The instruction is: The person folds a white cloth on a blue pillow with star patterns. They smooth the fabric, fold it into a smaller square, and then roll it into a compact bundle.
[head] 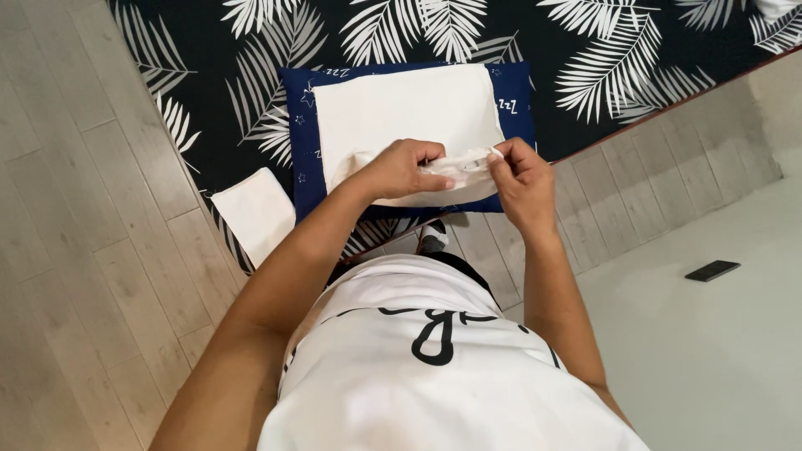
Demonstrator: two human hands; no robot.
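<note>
A white pillowcase [409, 108] lies flat on top of a dark blue pillow [301, 142] printed with small stars, on a bed with a black spread patterned with white palm leaves [585, 50]. My left hand [401, 169] grips the near edge of the white pillowcase, fingers curled over the bunched fabric. My right hand [522, 179] pinches the same near edge at its right end. Both hands hold the open hem of the case between them.
A folded white cloth [255, 213] hangs over the bed's near edge at left. Pale wood-look flooring [75, 250] lies left and right. A dark flat rectangular object [712, 271] rests on a white surface at right. My white shirt fills the bottom.
</note>
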